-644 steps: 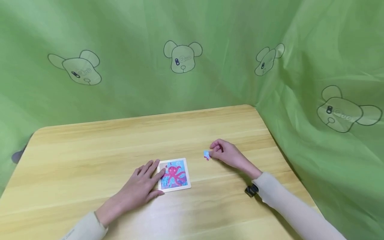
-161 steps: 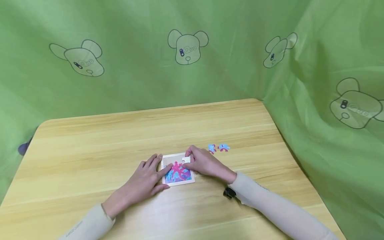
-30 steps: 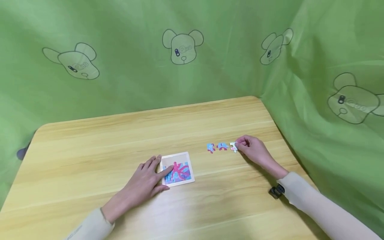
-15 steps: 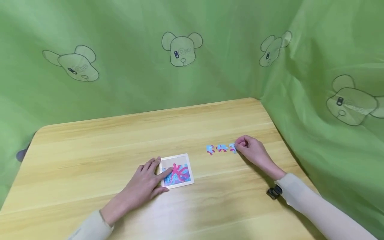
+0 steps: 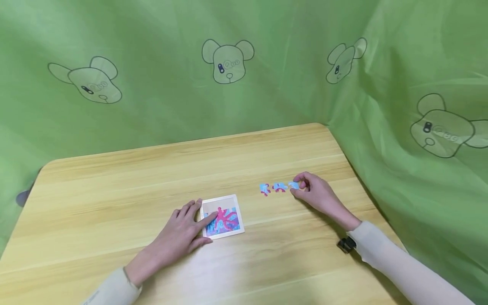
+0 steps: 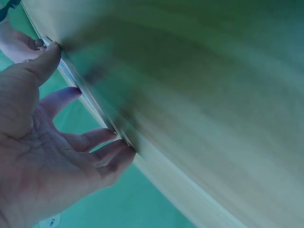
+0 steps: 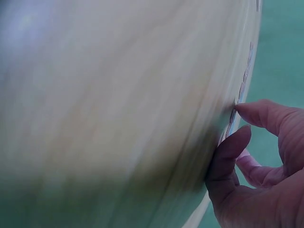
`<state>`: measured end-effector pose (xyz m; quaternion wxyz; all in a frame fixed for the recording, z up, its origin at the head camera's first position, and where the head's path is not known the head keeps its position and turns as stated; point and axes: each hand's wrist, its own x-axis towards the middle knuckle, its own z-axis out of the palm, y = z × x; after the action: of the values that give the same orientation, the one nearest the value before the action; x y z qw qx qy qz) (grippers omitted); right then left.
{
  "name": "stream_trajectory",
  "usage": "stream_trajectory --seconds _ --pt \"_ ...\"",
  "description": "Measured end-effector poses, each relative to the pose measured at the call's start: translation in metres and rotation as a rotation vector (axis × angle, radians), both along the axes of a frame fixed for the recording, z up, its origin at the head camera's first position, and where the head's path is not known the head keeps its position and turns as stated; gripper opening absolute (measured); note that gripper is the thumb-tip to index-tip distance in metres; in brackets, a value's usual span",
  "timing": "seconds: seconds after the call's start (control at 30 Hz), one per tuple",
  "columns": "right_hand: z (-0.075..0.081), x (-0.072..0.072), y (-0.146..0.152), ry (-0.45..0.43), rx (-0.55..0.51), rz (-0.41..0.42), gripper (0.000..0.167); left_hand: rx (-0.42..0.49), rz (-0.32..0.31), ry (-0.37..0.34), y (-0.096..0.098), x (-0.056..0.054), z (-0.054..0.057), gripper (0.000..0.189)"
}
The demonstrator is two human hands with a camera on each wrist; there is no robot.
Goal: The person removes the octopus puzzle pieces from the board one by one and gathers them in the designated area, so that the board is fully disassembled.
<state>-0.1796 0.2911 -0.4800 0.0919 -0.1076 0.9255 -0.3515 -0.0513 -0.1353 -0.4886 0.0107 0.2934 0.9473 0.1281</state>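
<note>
A square puzzle tray (image 5: pixel 240 215) with a pale rim lies on the table, a pink octopus picture filling its lower part and a bare strip across its top. My left hand (image 5: pixel 176 235) rests along its left side, forefinger on the picture, thumb at the lower rim. To the right lie two blue-and-pink jigsaw pieces, a left piece (image 5: pixel 264 189) and a middle piece (image 5: pixel 280 187). My right hand (image 5: pixel 319 194) holds a third jigsaw piece (image 5: pixel 293 185) by its edges between thumb and forefinger, low at the table. In the right wrist view the fingertips straddle that thin piece (image 7: pixel 232 122).
The wood-grain table (image 5: pixel 152 182) has rounded far corners. A green curtain (image 5: pixel 160 97) printed with bear heads hangs behind it and along its right side. A small black device (image 5: pixel 346 244) is fixed at the right sleeve's cuff.
The octopus picture has lost its top pieces since the oldest frame. My right hand took a piece from the tray, brought it beside the others, and turned its white back under, blue face up.
</note>
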Motion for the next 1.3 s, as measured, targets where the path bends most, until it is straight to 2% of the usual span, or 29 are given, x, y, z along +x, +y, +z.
stream_trajectory --seconds 0.23,0.4,0.6,0.7,0.93,1.07,1.3 --pt "0.001 0.000 -0.001 -0.009 0.019 -0.008 0.037 0.011 0.003 0.014 0.000 0.001 0.000 0.069" --pt "0.004 -0.001 -0.002 -0.048 0.007 -0.009 0.050 0.020 0.004 0.006 -0.001 0.000 0.001 0.072" --pt "0.011 0.005 -0.005 -0.074 -0.026 -0.033 0.068 0.031 0.013 0.007 -0.002 -0.003 0.002 0.089" --pt "0.013 0.011 -0.010 -0.080 -0.044 -0.050 0.071 0.017 0.028 -0.012 -0.003 -0.003 0.004 0.096" --pt "0.015 0.023 -0.027 -0.083 -0.099 -0.055 0.065 0.025 0.067 -0.100 -0.009 -0.001 0.012 0.102" --pt "0.012 0.028 -0.038 -0.073 -0.137 -0.024 0.057 0.029 0.086 -0.109 -0.012 -0.003 0.012 0.107" --pt "0.013 0.035 -0.062 -0.064 -0.175 0.043 0.046 0.059 0.081 -0.126 -0.013 -0.009 0.011 0.114"
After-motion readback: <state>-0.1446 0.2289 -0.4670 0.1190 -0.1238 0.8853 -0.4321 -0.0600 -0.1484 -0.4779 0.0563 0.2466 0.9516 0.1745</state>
